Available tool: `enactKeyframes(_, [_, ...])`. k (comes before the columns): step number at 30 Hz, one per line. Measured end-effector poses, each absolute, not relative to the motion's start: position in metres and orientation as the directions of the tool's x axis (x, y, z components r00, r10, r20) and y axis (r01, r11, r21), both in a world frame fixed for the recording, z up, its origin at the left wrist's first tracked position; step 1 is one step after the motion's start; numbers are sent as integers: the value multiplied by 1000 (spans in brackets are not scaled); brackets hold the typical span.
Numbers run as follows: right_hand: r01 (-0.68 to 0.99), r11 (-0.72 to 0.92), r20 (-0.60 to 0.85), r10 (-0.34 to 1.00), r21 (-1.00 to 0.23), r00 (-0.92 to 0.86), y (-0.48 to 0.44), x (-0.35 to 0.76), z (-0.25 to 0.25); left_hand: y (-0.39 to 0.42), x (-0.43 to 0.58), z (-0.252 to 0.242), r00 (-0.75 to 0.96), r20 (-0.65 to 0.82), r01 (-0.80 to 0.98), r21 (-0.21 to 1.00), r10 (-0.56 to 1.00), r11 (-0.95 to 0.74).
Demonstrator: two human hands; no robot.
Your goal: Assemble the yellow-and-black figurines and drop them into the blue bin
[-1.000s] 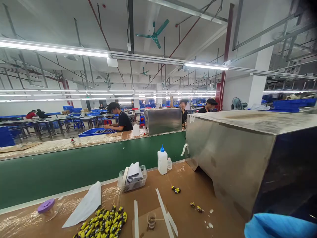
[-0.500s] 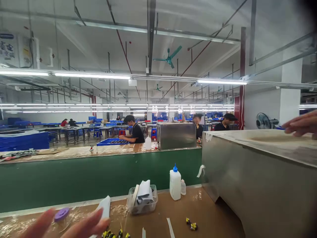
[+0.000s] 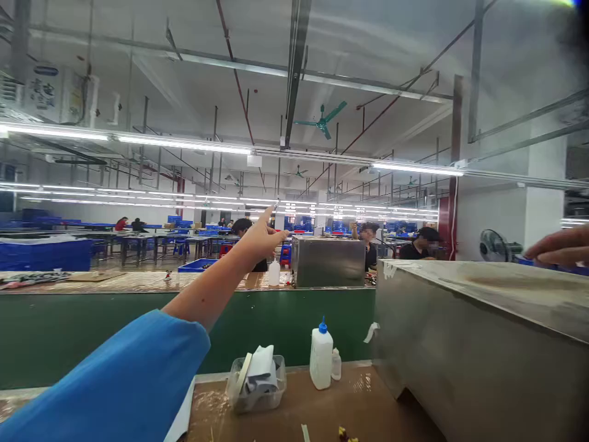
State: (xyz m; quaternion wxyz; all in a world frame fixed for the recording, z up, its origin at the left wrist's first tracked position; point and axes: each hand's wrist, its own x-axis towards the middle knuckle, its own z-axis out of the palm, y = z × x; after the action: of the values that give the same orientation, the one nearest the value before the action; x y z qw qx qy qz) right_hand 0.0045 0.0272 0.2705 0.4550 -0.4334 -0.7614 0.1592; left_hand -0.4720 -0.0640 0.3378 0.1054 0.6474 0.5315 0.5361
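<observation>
My left hand (image 3: 262, 238) is raised forward at the end of an outstretched arm in a blue sleeve (image 3: 124, 374). Its index finger and thumb are extended and apart, and nothing shows in it. At the right edge my right hand (image 3: 559, 247) hovers over the top of a large metal box (image 3: 460, 325), cut off by the frame, fingers close together; whether they hold anything is unclear. Below on the brown table (image 3: 368, 411) stand a white bottle with a blue cap (image 3: 321, 359), a small clear bottle (image 3: 336, 366) and a plastic tub (image 3: 257, 399) with folded cloth.
A green partition (image 3: 294, 319) runs behind the table. Beyond it are another metal box (image 3: 329, 263), a white bottle (image 3: 274, 273), a blue tray (image 3: 196, 266) and several people. Small yellow and dark pieces (image 3: 346, 436) lie at the bottom edge.
My left hand has risen from the lower left to the middle, its arm now stretched out. My right hand stays near the right edge, fingers closer together. The view has tilted up slightly.
</observation>
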Motion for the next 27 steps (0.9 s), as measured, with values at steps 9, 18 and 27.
enactKeyframes(9, [512, 542, 566, 815, -666, -125, 60, 16, 388, -59, -466, 322, -35, 582, 588, 669, 812, -455])
enactKeyframes(18, [419, 484, 387, 873, -768, -297, 11, -76, 222, -65, -469, 301, 9, 542, 595, 673, 840, -440])
enactKeyframes(27, [345, 342, 328, 939, -874, -102, -6, -11, 223, -131, -456, 207, 342, 246, 620, 666, 907, -414])
